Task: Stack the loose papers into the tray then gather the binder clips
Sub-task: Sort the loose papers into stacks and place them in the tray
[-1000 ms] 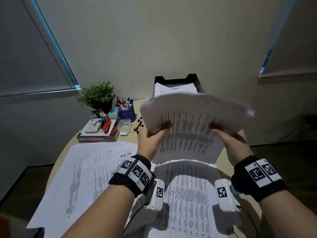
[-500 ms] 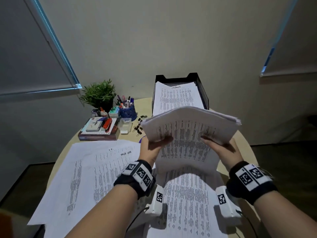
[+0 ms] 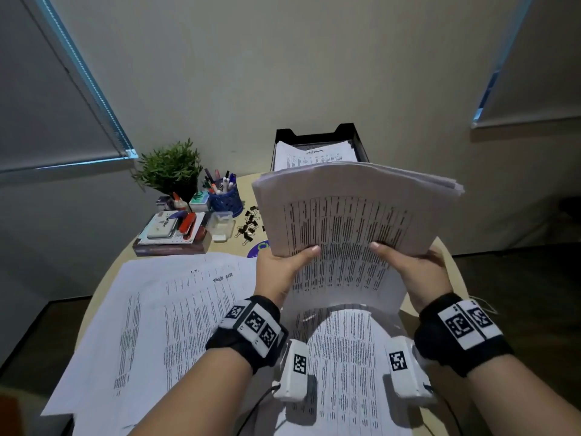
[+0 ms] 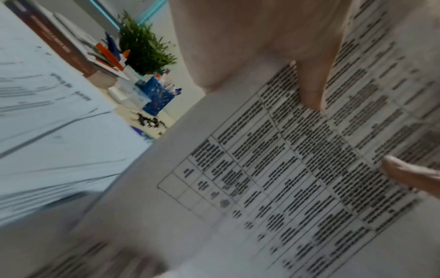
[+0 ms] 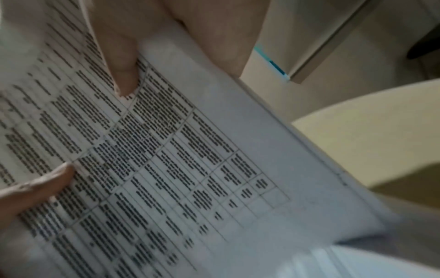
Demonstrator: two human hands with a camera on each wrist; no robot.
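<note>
Currently both hands grip one stack of papers [image 3: 352, 215], held up off the bench [image 3: 446, 256], in front of the black tray [image 3: 361, 143]. Left hand [image 3: 279, 272] thumb on the printed face; right hand [image 3: 418, 272] likewise. Tray already holds sheets. Binder clips [image 3: 248, 225] lie loose left of the stack, beside the blue pen cup [image 3: 224, 198]. More loose sheets [image 3: 163, 316] cover the bench.

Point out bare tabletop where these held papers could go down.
Little: a bare strip between the binder clips and the spread sheets, and the table's right edge. Left and centre are paper-covered. The tray already holds sheets.
</note>
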